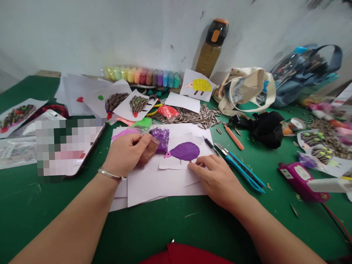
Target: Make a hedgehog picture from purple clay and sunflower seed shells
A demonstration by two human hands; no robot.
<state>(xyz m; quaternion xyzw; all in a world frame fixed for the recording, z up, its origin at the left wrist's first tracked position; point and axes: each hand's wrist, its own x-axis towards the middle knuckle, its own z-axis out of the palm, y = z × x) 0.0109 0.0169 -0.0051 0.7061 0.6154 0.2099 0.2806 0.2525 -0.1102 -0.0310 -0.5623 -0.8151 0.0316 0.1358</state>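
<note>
The grip of the left hand [126, 153] pinches a brown clay packet [148, 153] over white paper sheets [155, 187]. The right hand [217, 176] touches the purple hedgehog card [186, 151] lying there; whether its grip pinches, I cannot tell.

Card [173, 163] on paper stack [163, 185]; seeds [203, 117] behind, bottle [210, 54] behind seeds.

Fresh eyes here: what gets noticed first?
Probably the purple hedgehog figure on its white card, between the left hand, which holds a brown packet, and the right hand at the card's lower right. Then the rainbow row of packets near the wall, with an orange-capped bottle to its right.
</note>
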